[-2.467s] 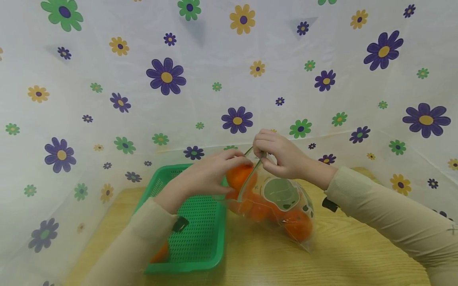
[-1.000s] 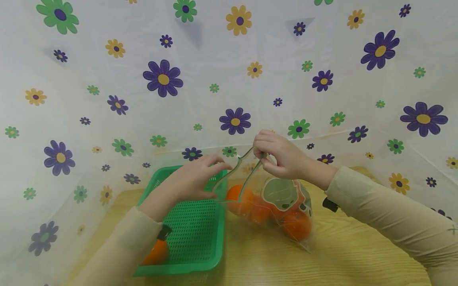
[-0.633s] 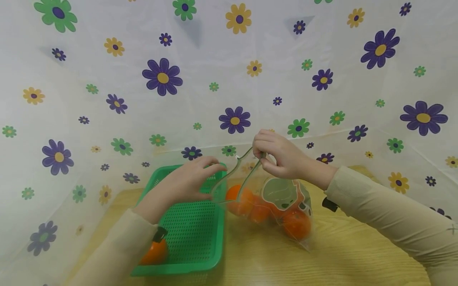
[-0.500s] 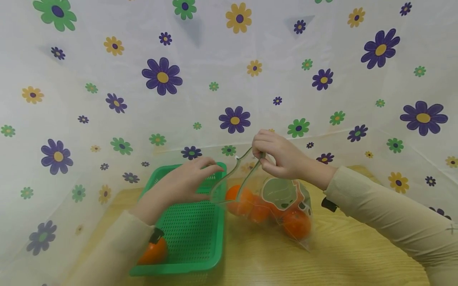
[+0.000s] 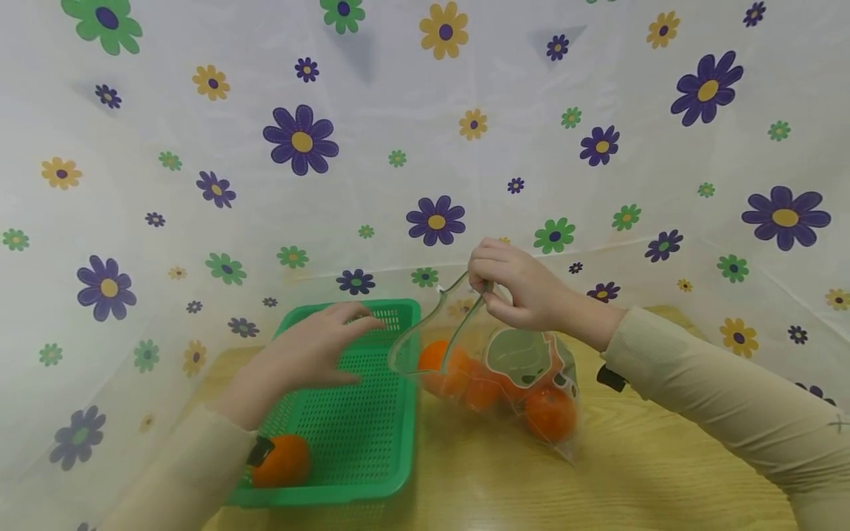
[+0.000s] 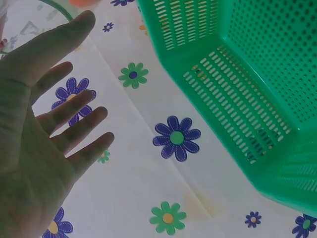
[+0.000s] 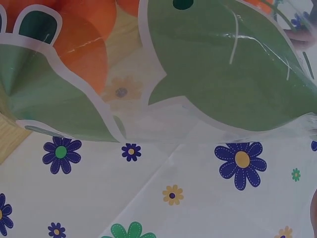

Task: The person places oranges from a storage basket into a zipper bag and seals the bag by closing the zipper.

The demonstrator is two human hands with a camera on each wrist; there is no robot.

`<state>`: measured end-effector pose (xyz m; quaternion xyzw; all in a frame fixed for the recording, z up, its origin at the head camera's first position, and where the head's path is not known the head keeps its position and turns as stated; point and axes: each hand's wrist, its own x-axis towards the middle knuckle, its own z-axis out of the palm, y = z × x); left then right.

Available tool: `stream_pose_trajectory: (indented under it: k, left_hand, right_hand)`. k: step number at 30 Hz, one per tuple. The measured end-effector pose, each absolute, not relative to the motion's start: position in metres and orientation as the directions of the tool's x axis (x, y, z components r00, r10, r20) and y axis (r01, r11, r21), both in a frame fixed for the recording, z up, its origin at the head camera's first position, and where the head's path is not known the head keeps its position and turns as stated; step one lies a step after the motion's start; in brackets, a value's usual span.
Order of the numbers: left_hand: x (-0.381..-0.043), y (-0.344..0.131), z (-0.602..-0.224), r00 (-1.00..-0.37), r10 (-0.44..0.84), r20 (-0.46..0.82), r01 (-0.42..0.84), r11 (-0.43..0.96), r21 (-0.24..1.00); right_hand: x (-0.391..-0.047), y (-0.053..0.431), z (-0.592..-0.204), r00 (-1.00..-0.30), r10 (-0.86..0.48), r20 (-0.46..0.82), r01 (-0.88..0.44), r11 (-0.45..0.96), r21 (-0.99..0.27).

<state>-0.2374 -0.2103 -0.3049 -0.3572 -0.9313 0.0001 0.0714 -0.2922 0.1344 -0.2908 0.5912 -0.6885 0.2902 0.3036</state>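
My right hand [image 5: 521,287] pinches the rim of a clear zip bag [image 5: 521,358] with a green print, and the bag's mouth gapes toward the left. Several oranges [image 5: 550,414] lie inside the bag on the table. Over the green plastic basket [image 5: 398,476], my left hand [image 5: 302,354] hangs with fingers spread and holds nothing; its bare palm [image 6: 34,148] shows in the left wrist view. One orange [image 5: 287,461] sits in the basket's near left corner, partly behind the left cuff. The right wrist view shows the bag's print [image 7: 213,69] close up; the right hand is mostly out of it.
The basket stands on a wooden table [image 5: 505,487], just left of the bag. A white sheet with printed flowers [image 5: 372,192] rises behind and at both sides. A dark wrist device [image 5: 612,378] sits under the right cuff.
My left hand let go of an orange in the bag's mouth, then drew back left over the basket. That orange now lies lower in the bag. The right hand has kept its place on the rim.
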Motion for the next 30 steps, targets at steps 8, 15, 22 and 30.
stream_pose_trajectory:
  k: [8, 15, 22, 30]
  left_hand:
    - [-0.229, -0.229, -0.309, -0.764, 0.635, 0.113, 0.635, 0.771, -0.038]
    - [-0.223, -0.238, -0.312, -0.794, 0.601, 0.090, 0.602, 0.798, -0.017]
    - [-0.220, -0.246, -0.315, -0.809, 0.581, 0.088, 0.582, 0.813, -0.016]
    - [-0.214, -0.254, -0.318, -0.811, 0.579, 0.086, 0.581, 0.814, 0.008]
  right_hand:
    - [-0.291, 0.134, -0.291, -0.123, -0.643, 0.756, -0.990, 0.131, -0.049]
    - [-0.292, 0.135, -0.291, -0.108, -0.637, 0.763, -0.992, 0.124, -0.037]
    - [-0.292, 0.136, -0.291, -0.119, -0.641, 0.759, -0.990, 0.131, -0.044]
    - [-0.293, 0.137, -0.292, -0.113, -0.639, 0.761, -0.991, 0.127, -0.041]
